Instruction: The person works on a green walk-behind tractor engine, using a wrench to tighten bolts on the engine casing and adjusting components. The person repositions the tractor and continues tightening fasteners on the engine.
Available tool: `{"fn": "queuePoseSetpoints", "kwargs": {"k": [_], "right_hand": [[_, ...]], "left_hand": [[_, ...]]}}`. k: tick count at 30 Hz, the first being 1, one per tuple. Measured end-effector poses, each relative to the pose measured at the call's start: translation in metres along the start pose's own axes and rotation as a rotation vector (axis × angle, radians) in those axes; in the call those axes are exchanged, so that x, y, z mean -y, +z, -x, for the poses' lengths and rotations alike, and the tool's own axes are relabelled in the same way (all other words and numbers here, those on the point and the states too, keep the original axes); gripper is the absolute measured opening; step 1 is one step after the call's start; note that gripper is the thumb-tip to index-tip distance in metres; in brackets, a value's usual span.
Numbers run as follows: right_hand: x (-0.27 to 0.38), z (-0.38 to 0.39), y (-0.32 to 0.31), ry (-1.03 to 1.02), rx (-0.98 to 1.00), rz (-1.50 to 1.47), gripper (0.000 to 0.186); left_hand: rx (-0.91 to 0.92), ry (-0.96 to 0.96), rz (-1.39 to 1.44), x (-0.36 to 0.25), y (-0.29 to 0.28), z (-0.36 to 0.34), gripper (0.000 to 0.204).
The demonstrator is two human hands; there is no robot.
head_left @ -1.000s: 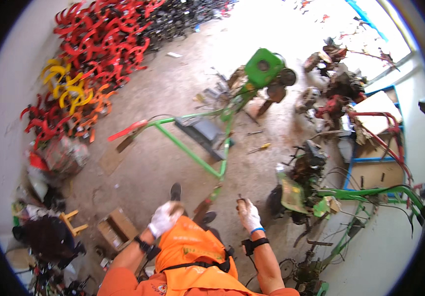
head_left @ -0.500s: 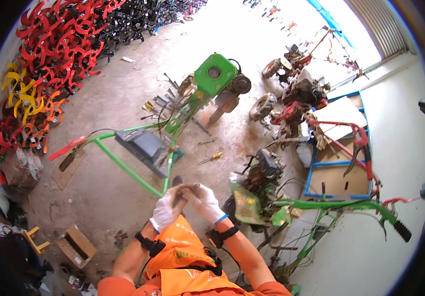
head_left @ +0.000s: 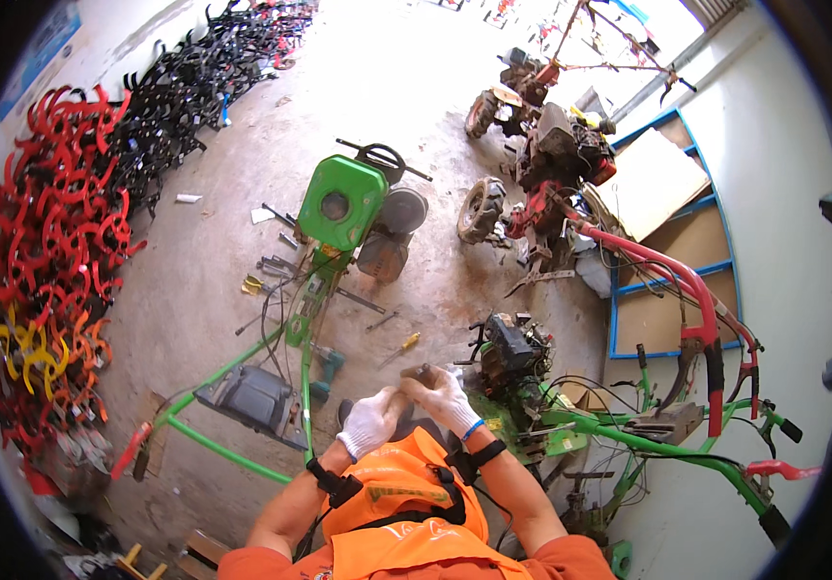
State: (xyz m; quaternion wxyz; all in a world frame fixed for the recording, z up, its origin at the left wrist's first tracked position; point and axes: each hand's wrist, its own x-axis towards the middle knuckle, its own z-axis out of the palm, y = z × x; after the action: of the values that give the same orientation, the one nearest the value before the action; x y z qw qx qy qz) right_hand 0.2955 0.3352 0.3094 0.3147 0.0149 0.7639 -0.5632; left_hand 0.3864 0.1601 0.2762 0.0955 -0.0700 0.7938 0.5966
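Observation:
My left hand and my right hand wear white knit gloves with dirt-darkened fingertips. They meet in front of my orange apron, fingers curled and pressed against each other. Whatever they may hold is hidden or too small to make out. Ahead and to the left stands a green walking tiller with long green handlebars and a black panel between them. A teal power drill lies by its handlebar, and a screwdriver with a yellow handle is on the floor beyond my hands.
Close on my right is a second green tiller with its engine exposed. Farther right stands a muddy red tiller, beside a blue-framed board against the wall. Red and black curved blades are heaped along the left. Several tools lie mid-floor.
The view has shifted, so the green tiller and blades sit farther left and lower. My hands remain together and appear farther right in the picture.

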Motion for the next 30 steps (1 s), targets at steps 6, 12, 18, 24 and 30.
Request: {"fn": "queuePoseSetpoints", "kwargs": {"k": [6, 12, 18, 24, 30], "right_hand": [[0.034, -0.090, -0.013, 0.096, 0.053, -0.186, 0.037], [0.054, -0.188, -0.025, 0.136, 0.314, -0.332, 0.039], [0.030, -0.257, -0.029, 0.217, 0.287, -0.313, 0.035], [-0.015, -0.316, -0.066, -0.284, -0.251, 0.400, 0.047], [-0.048, -0.384, -0.071, -0.353, -0.290, 0.545, 0.085]], "left_hand": [[-0.159, -0.033, -0.025, -0.016, -0.030, -0.056, 0.036], [-0.337, -0.131, 0.461, -0.021, -0.057, -0.112, 0.035], [-0.311, -0.241, 0.526, -0.024, -0.084, -0.172, 0.024], [-0.365, -0.297, 0.477, 0.013, -0.118, -0.292, 0.022], [-0.260, -0.341, 0.268, 0.059, -0.117, -0.400, 0.032]]}}
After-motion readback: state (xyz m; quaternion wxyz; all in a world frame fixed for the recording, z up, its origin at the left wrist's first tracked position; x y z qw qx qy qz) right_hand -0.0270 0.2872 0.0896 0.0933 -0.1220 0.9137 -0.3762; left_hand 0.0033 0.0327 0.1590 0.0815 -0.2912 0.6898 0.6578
